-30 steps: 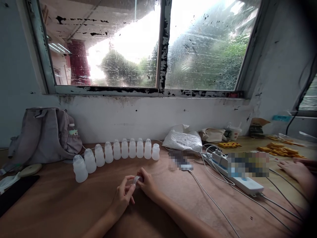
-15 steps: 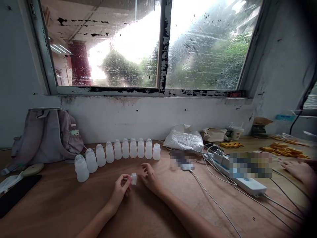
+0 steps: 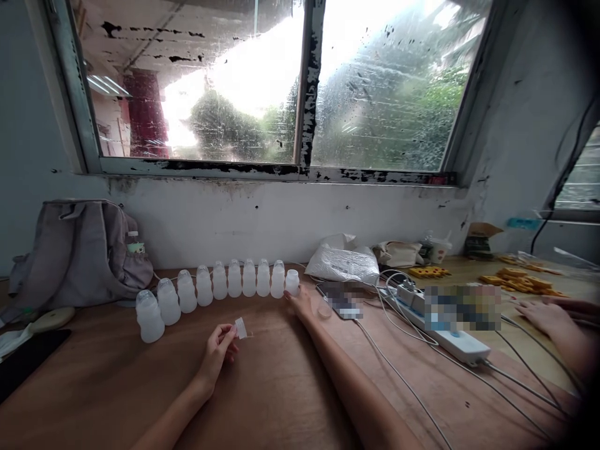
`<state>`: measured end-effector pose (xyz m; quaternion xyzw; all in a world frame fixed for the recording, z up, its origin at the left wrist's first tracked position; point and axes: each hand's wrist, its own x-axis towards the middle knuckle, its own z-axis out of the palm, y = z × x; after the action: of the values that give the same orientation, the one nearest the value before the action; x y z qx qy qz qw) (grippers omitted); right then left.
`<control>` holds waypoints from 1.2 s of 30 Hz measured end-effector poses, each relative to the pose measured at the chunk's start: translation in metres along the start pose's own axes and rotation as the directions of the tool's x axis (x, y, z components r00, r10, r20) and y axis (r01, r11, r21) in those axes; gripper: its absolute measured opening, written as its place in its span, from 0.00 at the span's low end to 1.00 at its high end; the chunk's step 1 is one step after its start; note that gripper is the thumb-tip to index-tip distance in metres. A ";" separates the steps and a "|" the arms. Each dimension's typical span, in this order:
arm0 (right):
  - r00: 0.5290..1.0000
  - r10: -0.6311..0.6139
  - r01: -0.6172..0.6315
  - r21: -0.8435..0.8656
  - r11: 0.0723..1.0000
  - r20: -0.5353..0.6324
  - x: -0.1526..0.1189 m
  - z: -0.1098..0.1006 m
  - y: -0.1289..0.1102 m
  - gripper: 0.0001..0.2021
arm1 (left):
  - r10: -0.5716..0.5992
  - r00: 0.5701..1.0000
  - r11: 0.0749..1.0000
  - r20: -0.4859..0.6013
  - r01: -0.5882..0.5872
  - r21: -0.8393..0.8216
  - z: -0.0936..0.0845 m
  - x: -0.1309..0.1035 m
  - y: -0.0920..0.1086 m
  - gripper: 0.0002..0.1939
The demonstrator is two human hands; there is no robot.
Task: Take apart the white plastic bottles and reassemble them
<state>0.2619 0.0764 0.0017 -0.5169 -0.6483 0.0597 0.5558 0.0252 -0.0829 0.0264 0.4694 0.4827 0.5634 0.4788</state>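
Observation:
A curved row of several frosted white bottles [image 3: 204, 285] stands on the brown table. Clear domed tops cover them, except the rightmost bottle [image 3: 292, 281], whose top is a plain neck. My right hand [image 3: 300, 300] is at the base of that bottle, its fingers closed against the lower side. Nearer the camera, my left hand [image 3: 221, 345] pinches a small clear ring-shaped piece [image 3: 240, 328] between thumb and fingers. A faint clear round piece [image 3: 324, 310] lies on the table just right of my right wrist.
A grey backpack [image 3: 84, 250] leans at the left wall. To the right are a plastic-wrapped package [image 3: 344, 262], a phone [image 3: 340, 301], a white power strip [image 3: 462, 345] with cables, and yellow parts [image 3: 520, 281]. Another person's hand [image 3: 544, 315] rests at the far right.
My right hand has moved forward and right from beside the clear piece to the rightmost bottle. My left hand has shifted slightly left, and its clear piece is now tilted.

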 end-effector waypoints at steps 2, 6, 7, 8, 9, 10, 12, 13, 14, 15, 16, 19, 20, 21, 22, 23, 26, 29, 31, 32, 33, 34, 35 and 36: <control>0.997 0.080 -0.080 -0.003 0.997 -0.025 -0.004 -0.002 -0.003 0.09 | 0.004 0.999 1.000 -0.033 -0.004 -0.010 0.000 -0.001 0.000 0.19; 0.992 0.124 -0.124 0.012 0.992 0.027 -0.022 -0.014 -0.017 0.09 | -0.004 0.998 0.999 -0.070 0.001 -0.034 0.000 0.000 -0.002 0.20; 0.992 0.118 -0.119 0.019 0.993 0.054 -0.027 -0.017 -0.022 0.10 | -0.006 0.998 0.999 -0.068 0.003 -0.036 0.001 0.000 -0.002 0.20; 0.991 0.109 -0.111 0.024 0.994 0.078 -0.033 -0.019 -0.027 0.10 | -0.006 0.998 0.999 -0.065 0.004 -0.037 0.001 0.000 -0.002 0.19; 0.990 0.096 -0.099 0.026 0.995 0.099 -0.039 -0.021 -0.033 0.11 | -0.005 0.998 0.999 -0.062 0.002 -0.035 0.001 0.000 -0.002 0.18; 0.989 0.077 -0.081 0.029 0.996 0.124 -0.045 -0.023 -0.040 0.12 | 0.000 0.998 0.999 -0.058 -0.002 -0.032 0.002 0.000 -0.001 0.17; 0.979 0.018 -0.029 0.048 0.998 0.201 -0.057 -0.024 -0.055 0.12 | 0.013 0.998 1.000 -0.053 -0.015 -0.022 0.002 -0.001 0.000 0.16; 0.961 -0.040 0.020 0.076 0.997 0.274 -0.063 -0.024 -0.064 0.13 | 0.018 0.999 1.000 -0.050 -0.019 -0.016 0.002 -0.001 0.001 0.16; 0.938 -0.102 0.074 0.097 0.993 0.332 -0.069 -0.023 -0.072 0.14 | 0.021 0.999 1.000 -0.048 -0.022 -0.011 0.002 -0.001 0.001 0.16; 0.914 -0.159 0.129 0.104 0.986 0.372 -0.073 -0.022 -0.079 0.17 | 0.024 0.999 1.000 -0.047 -0.024 -0.008 0.002 -0.001 0.002 0.16; 0.897 -0.202 0.175 0.104 0.979 0.392 -0.077 -0.021 -0.086 0.20 | 0.025 0.999 1.000 -0.048 -0.026 -0.009 0.001 0.000 0.002 0.16; 0.866 -0.281 0.276 0.073 0.958 0.413 -0.083 -0.021 -0.100 0.25 | 0.027 0.997 0.999 -0.067 -0.029 -0.027 -0.003 0.003 0.002 0.17; 0.857 -0.301 0.305 0.058 0.951 0.419 -0.083 -0.022 -0.102 0.26 | 0.029 0.997 0.999 -0.074 -0.032 -0.030 -0.004 0.004 0.002 0.17; 0.846 -0.319 0.334 0.042 0.942 0.427 -0.083 -0.023 -0.103 0.26 | 0.033 0.997 0.999 -0.076 -0.036 -0.031 -0.005 0.005 0.002 0.17; 0.836 -0.335 0.360 0.026 0.933 0.434 -0.082 -0.025 -0.104 0.27 | 0.039 0.996 0.999 -0.075 -0.041 -0.029 -0.006 0.006 0.002 0.17; 0.826 -0.350 0.384 0.013 0.923 0.443 -0.081 -0.027 -0.104 0.27 | 0.044 0.997 0.999 -0.069 -0.046 -0.026 -0.007 0.007 0.001 0.17; 0.809 -0.381 0.434 -0.018 0.901 0.449 -0.077 -0.032 -0.103 0.27 | 0.046 0.998 0.999 -0.043 -0.047 -0.019 -0.008 0.009 0.000 0.17; 0.795 -0.416 0.481 -0.042 0.876 0.441 -0.075 -0.036 -0.102 0.27 | 0.041 0.999 0.999 -0.005 -0.041 -0.024 -0.008 0.009 -0.001 0.17; 0.786 -0.437 0.506 -0.050 0.861 0.437 -0.074 -0.037 -0.102 0.27 | 0.041 0.999 0.999 0.018 -0.040 -0.035 -0.007 0.009 -0.002 0.17; 0.783 -0.444 0.513 -0.048 0.857 0.436 -0.073 -0.037 -0.102 0.27 | 0.038 0.999 0.999 0.025 -0.037 -0.039 -0.007 0.009 -0.002 0.17; 0.782 -0.448 0.515 -0.043 0.856 0.433 -0.073 -0.038 -0.102 0.27 | 0.036 0.999 0.998 0.029 -0.035 -0.043 -0.007 0.009 -0.002 0.18; 0.782 -0.450 0.514 -0.037 0.857 0.431 -0.073 -0.038 -0.103 0.27 | 0.034 0.999 0.998 0.031 -0.033 -0.047 -0.007 0.009 -0.002 0.18; 0.783 -0.451 0.512 -0.031 0.858 0.429 -0.073 -0.038 -0.103 0.26 | 0.032 0.999 0.998 0.032 -0.031 -0.049 -0.007 0.009 -0.002 0.18; 0.782 -0.453 0.512 -0.027 0.859 0.429 -0.074 -0.038 -0.103 0.26 | 0.030 0.999 0.998 0.031 -0.029 -0.051 -0.007 0.009 -0.001 0.17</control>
<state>0.2184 -0.0440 0.0344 -0.3474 -0.8628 -0.0246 0.3666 0.0171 -0.0744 0.0249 0.4730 0.4538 0.5749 0.4897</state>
